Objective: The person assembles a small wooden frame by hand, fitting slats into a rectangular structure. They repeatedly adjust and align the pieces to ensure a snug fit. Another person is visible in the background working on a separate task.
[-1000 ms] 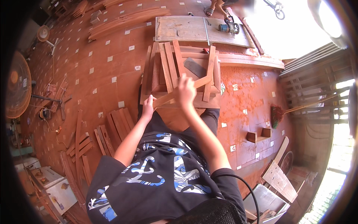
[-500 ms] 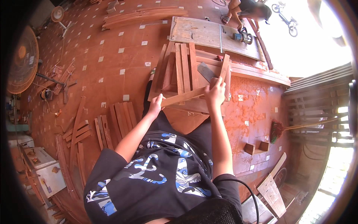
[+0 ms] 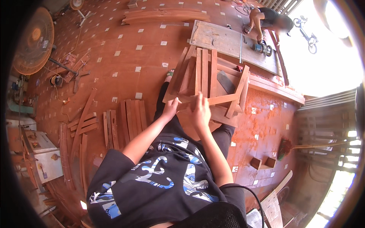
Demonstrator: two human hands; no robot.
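A long, narrow wooden strip [image 3: 222, 99] slopes across the near side of a wooden stack. My left hand [image 3: 169, 110] is closed on the strip's left end, thumb on top. My right hand [image 3: 200, 110] is closed over the strip, a short way from the left hand. Something brown shows at its fingertips, too blurred to name. The strip's far end meets a second strip [image 3: 238, 91] that lies slantwise over the stack's right side. Under them is the stack of boards [image 3: 178, 78], with several upright-running slats [image 3: 205, 72] and a grey flat blade [image 3: 226, 82] on top.
Beyond the stack, a person [image 3: 266, 19] crouches by a board [image 3: 216, 38] with a blue power tool [image 3: 261, 48]. Loose slats [image 3: 131, 117] lie on the tiled floor at left, near a standing fan [image 3: 35, 40]. Shavings, a broom [image 3: 284, 148] and a small wooden bracket [image 3: 264, 163] are at right.
My right hand has slid left along the strip, from its far end toward my left hand. The view has shifted, so the surroundings sit lower and further right.
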